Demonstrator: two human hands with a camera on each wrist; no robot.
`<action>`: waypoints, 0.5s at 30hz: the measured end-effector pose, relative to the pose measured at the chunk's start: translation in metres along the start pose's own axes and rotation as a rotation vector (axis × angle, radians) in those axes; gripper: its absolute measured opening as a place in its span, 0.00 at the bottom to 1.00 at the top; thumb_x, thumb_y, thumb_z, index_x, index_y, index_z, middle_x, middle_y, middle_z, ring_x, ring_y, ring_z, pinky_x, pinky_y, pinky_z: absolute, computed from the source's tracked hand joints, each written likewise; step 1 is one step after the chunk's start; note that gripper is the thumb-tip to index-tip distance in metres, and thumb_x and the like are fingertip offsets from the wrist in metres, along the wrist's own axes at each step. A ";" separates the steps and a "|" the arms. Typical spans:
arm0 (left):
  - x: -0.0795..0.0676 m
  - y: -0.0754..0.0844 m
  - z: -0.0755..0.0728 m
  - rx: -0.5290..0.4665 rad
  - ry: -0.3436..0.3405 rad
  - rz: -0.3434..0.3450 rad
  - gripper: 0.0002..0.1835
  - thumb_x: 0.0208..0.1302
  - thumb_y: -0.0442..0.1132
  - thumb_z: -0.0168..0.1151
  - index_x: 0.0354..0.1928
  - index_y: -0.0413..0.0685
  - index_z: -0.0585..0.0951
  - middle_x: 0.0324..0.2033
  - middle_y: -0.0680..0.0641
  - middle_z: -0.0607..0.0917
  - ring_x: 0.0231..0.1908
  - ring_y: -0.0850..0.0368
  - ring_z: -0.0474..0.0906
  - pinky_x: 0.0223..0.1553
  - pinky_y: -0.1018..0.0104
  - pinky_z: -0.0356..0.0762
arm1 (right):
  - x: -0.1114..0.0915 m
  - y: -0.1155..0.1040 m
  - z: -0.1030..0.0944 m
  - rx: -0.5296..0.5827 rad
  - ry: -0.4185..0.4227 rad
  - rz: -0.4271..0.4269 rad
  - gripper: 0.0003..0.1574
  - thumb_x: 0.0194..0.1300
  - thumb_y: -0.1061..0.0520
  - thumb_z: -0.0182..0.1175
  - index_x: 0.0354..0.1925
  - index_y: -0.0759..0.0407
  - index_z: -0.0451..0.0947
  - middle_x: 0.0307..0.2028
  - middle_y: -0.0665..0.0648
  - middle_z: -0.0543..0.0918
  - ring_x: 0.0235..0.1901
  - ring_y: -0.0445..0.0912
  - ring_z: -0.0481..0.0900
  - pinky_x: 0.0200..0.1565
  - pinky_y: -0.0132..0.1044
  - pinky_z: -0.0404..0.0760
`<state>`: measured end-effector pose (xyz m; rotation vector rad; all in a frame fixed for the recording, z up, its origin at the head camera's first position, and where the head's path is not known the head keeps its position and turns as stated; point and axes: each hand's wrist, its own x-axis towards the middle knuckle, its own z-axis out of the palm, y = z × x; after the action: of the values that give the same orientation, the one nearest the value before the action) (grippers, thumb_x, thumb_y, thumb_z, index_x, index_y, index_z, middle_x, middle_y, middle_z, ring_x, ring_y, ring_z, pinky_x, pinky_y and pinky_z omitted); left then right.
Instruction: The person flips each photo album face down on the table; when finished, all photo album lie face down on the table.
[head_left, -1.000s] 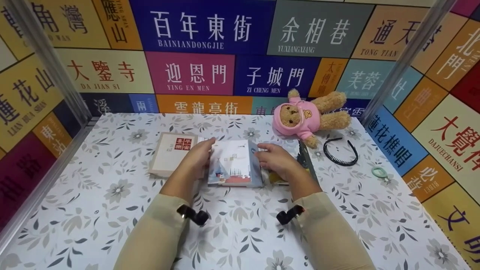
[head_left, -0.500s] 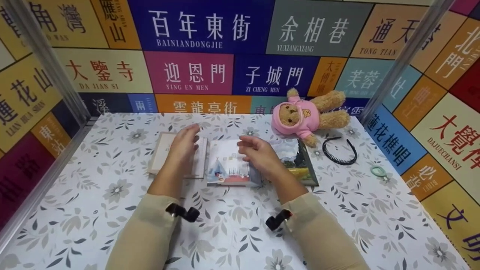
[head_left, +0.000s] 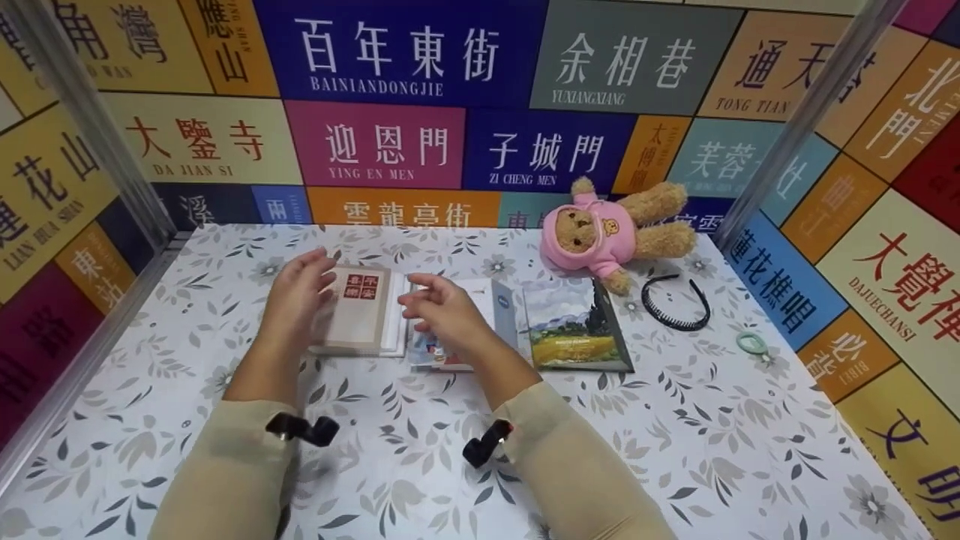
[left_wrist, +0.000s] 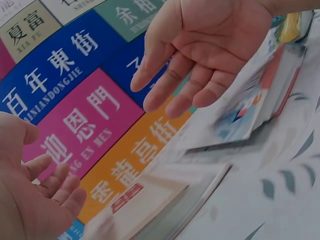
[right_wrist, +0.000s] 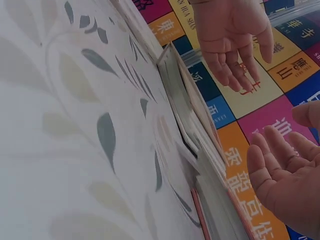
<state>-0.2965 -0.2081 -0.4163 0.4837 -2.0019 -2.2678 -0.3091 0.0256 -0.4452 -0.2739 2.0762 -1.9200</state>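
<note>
Three books lie in a row on the patterned tabletop. The left one is a beige book [head_left: 349, 322] with red squares of characters on its cover. My left hand [head_left: 294, 296] hovers at its left edge, fingers loosely bent, holding nothing. In the middle lies a pale illustrated book [head_left: 504, 307], partly covered from view by my right hand [head_left: 448, 311], which is also free of any object. The palms face each other across the beige book, as the left wrist view shows too. To the right is a book with a painted landscape cover [head_left: 574, 330].
Behind the books at the right, a teddy bear [head_left: 592, 236] in a pink hoodie lies on its back. A black toothed headband [head_left: 679, 304] and a small green ring [head_left: 752, 343] lie further right. Sign-printed panels [head_left: 375, 142] enclose the table's back and sides.
Both hands have moved left, from either side of the middle book to around the beige book. The landscape book has come fully into view. The books stay where they were.
</note>
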 end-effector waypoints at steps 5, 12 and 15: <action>0.007 0.001 -0.024 -0.015 0.077 0.003 0.29 0.81 0.49 0.55 0.79 0.54 0.69 0.74 0.46 0.74 0.74 0.51 0.71 0.78 0.56 0.69 | 0.007 0.001 0.022 0.022 -0.002 -0.014 0.27 0.77 0.57 0.63 0.71 0.50 0.76 0.57 0.55 0.89 0.52 0.45 0.88 0.54 0.43 0.88; 0.017 -0.009 -0.042 0.046 0.151 -0.011 0.29 0.81 0.48 0.54 0.79 0.52 0.69 0.70 0.48 0.76 0.67 0.55 0.73 0.69 0.60 0.73 | 0.015 0.007 0.041 0.007 0.022 -0.073 0.32 0.75 0.57 0.67 0.73 0.54 0.75 0.62 0.60 0.86 0.57 0.45 0.85 0.57 0.34 0.84; 0.020 -0.015 -0.044 0.077 0.133 -0.022 0.30 0.81 0.47 0.54 0.80 0.50 0.68 0.70 0.47 0.75 0.66 0.55 0.72 0.71 0.59 0.73 | 0.015 0.013 0.044 -0.028 0.037 -0.077 0.33 0.74 0.57 0.68 0.73 0.55 0.75 0.64 0.60 0.85 0.62 0.47 0.83 0.65 0.37 0.83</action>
<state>-0.3011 -0.2528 -0.4392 0.6478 -2.0332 -2.1156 -0.3073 -0.0196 -0.4627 -0.3320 2.1474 -1.9555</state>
